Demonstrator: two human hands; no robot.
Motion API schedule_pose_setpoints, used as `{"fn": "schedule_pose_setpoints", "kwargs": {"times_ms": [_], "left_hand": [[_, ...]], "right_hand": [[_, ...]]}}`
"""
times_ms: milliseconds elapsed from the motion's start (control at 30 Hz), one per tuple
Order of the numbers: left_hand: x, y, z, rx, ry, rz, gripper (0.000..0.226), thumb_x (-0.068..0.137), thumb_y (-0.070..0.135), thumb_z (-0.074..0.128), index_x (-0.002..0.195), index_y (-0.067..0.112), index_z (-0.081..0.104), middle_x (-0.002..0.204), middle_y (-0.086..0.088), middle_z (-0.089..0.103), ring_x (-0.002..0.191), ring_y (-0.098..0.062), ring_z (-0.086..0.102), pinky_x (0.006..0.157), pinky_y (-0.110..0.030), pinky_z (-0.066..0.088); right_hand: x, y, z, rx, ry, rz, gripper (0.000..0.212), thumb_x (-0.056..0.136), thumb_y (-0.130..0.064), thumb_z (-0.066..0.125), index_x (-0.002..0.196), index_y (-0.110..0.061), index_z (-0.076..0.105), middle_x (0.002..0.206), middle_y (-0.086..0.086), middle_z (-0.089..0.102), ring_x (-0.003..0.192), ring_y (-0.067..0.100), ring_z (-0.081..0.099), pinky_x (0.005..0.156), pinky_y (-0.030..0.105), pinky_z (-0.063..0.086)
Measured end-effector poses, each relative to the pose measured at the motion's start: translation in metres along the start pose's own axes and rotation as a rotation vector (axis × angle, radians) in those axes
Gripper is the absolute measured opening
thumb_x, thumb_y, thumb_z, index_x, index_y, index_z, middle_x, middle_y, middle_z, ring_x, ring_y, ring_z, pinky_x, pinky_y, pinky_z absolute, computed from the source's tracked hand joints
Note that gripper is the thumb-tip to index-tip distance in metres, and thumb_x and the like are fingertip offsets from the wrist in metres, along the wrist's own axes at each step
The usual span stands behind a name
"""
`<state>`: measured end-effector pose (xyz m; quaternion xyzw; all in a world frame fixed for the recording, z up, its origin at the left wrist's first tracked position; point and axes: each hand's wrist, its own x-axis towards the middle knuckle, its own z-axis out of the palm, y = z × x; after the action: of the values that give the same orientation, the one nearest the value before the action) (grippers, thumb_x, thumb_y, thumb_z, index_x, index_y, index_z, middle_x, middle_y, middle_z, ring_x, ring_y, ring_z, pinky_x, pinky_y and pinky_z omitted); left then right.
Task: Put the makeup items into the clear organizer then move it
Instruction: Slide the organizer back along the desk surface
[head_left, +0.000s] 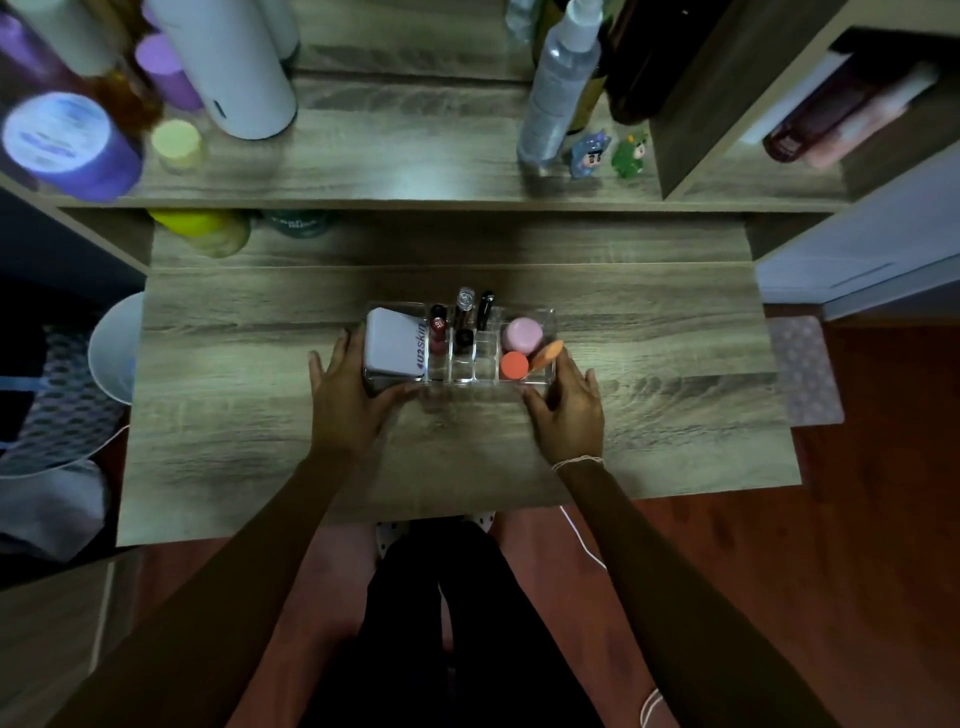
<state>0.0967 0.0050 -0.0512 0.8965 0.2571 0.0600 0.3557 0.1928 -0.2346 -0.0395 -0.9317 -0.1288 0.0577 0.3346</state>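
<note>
The clear organizer (485, 382) stands on the wooden desk (260, 415), a little behind its middle. Inside, a white tube box (390, 343) fills the left compartment. Lipsticks (439, 325) and dark tubes (484, 309) stand in the small middle slots. A pink round compact (522, 335), an orange round pot (514, 365) and an orange sponge (548, 355) lie in the right compartment. My left hand (345, 400) clasps the organizer's left end, thumb along the front. My right hand (566, 410) clasps its right end the same way.
A raised shelf behind holds a white cylinder (234, 67), purple jars (67, 145), a spray bottle (561, 88) and two small figurines (608, 150). A yellow-lidded jar (202, 228) sits under that shelf. A white bin (117, 348) stands left of the desk; a side cabinet is on the right.
</note>
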Motion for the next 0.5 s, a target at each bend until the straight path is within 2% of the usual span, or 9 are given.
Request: {"fn": "schedule_pose_setpoints", "kwargs": {"times_ms": [167, 267, 500], "left_hand": [[0.005, 0.011, 0.013, -0.029, 0.000, -0.008, 0.088, 0.071, 0.050, 0.075, 0.143, 0.019, 0.034, 0.140, -0.009, 0.051, 0.138, -0.025, 0.034, 0.117, -0.047, 0.000], [0.008, 0.018, 0.022, -0.029, 0.005, 0.027, 0.084, 0.073, 0.045, 0.075, 0.141, 0.019, 0.035, 0.137, -0.009, 0.053, 0.135, -0.026, 0.038, 0.117, -0.052, 0.003], [0.015, 0.039, 0.038, -0.068, -0.023, 0.013, 0.088, 0.071, 0.051, 0.074, 0.142, 0.016, 0.036, 0.144, -0.009, 0.047, 0.140, -0.024, 0.031, 0.117, -0.047, 0.002]], "right_hand": [[0.004, 0.012, -0.011, 0.000, 0.010, 0.017, 0.068, 0.082, -0.026, 0.072, 0.139, -0.004, 0.042, 0.135, 0.017, 0.057, 0.126, 0.030, 0.052, 0.117, 0.046, 0.020], [0.008, 0.019, -0.017, -0.001, 0.020, 0.019, 0.067, 0.082, -0.024, 0.072, 0.138, -0.003, 0.043, 0.138, 0.016, 0.054, 0.126, 0.029, 0.053, 0.118, 0.046, 0.021], [0.019, 0.039, -0.031, -0.013, 0.029, 0.043, 0.068, 0.081, -0.025, 0.073, 0.138, -0.003, 0.043, 0.133, 0.018, 0.058, 0.120, 0.032, 0.057, 0.117, 0.048, 0.023]]}}
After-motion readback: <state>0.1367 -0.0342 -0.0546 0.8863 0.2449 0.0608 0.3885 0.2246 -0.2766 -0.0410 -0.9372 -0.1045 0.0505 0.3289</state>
